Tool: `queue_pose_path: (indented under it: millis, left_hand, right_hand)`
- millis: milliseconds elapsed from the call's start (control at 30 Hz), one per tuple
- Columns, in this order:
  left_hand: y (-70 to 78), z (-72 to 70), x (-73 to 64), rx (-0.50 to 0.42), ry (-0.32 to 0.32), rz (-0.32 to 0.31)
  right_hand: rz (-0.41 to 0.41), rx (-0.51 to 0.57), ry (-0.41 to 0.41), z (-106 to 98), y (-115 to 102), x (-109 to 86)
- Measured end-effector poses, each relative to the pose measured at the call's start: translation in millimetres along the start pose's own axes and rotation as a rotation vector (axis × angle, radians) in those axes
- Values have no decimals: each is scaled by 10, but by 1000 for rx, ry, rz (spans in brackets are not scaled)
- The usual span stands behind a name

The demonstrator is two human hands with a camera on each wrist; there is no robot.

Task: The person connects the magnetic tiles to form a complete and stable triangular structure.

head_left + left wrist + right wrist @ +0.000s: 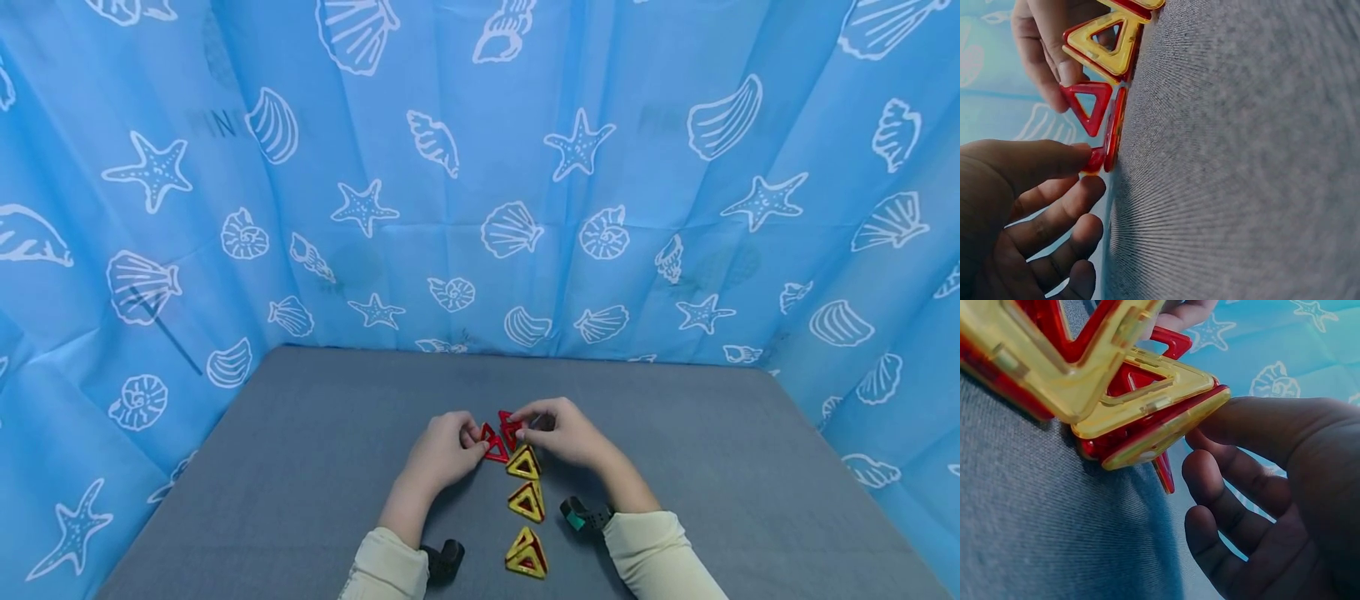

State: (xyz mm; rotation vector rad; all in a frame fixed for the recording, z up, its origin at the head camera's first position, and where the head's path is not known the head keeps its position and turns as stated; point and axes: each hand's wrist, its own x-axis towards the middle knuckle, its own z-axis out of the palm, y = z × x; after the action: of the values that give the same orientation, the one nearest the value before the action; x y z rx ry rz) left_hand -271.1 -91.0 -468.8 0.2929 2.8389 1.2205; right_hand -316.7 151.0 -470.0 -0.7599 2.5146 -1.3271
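Between the hands are red triangular magnetic tiles. My left hand pinches one red tile by thumb and forefinger, its other fingers loosely bent. That tile meets another red tile lying low by the mat. From the other side my right hand pinches a corner of an upright red triangle tile, its hole showing in the left wrist view. Just nearer stands a small yellow-and-red pyramid of triangle tiles; in the right wrist view its yellow face partly hides the red tiles and the right fingertips.
Two more yellow-and-red pyramids, a middle one and a near one, stand in a line toward the person. Everything rests on a grey cloth-covered table. A blue curtain with white shells and starfish hangs behind it.
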Motion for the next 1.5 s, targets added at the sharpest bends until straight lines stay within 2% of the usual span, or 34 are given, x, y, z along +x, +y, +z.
queue_pose_path:
  millis: [467,767,933,1300,1500]
  left_hand:
    - [47,-7,-28,16,9,-11]
    - [67,-2,-14,7,5,7]
    - [56,7,-13,-1,-2,24]
    - [35,9,13,-36,-37,59]
    - [26,22,12,-31,-45,78]
  right_hand:
    - [-4,31,-5,21,16,4]
    - [4,41,16,31,-5,7]
    - [-34,44,23,65,-8,0]
    - [-62,58,22,98,-20,15]
    - [-113,73,10,102,-32,9]
